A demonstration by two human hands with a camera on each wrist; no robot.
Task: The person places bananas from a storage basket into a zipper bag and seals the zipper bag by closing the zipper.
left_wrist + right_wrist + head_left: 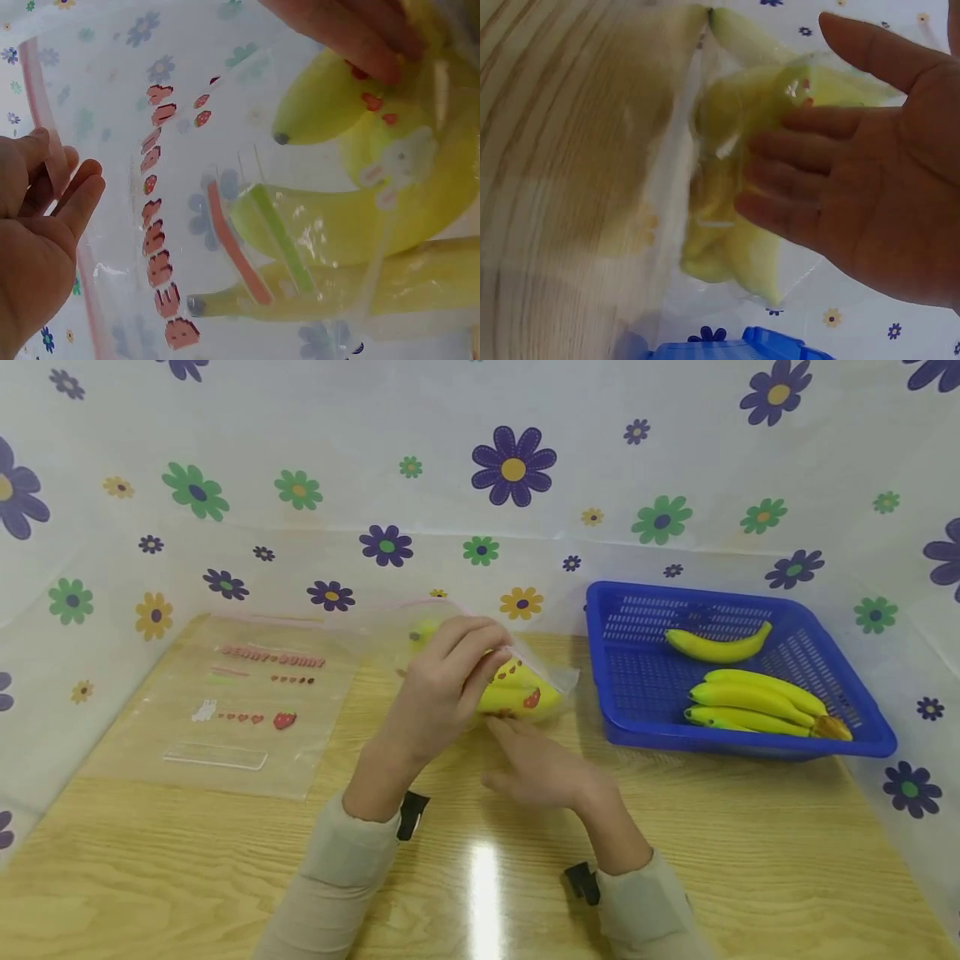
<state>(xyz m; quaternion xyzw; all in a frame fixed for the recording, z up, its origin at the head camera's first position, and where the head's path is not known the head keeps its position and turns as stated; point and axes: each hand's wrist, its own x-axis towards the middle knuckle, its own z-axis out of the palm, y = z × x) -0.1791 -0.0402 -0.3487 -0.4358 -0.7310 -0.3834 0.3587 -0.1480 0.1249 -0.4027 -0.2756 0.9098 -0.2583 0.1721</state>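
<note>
A clear zip bag [112, 225] with pink lettering, red hearts and a bunny print holds several yellow bananas [322, 225]. My left hand [442, 689] pinches the bag's pink-edged top between thumb and fingers, as the left wrist view shows. Low at the bag's near side, my right hand [543, 764] touches the plastic with its fingers. Those fingers look nearly straight in the right wrist view, against the bananas [742, 112] inside. The left hand partly covers the bag in the head view.
Flat on the table [210, 852] at the left lies another clear printed bag [247, 693]. To the right stands a blue basket [615, 702] holding a single banana [716, 647] and a banana bunch [757, 697]. A flower-patterned sheet [450, 410] surrounds the table's back and sides.
</note>
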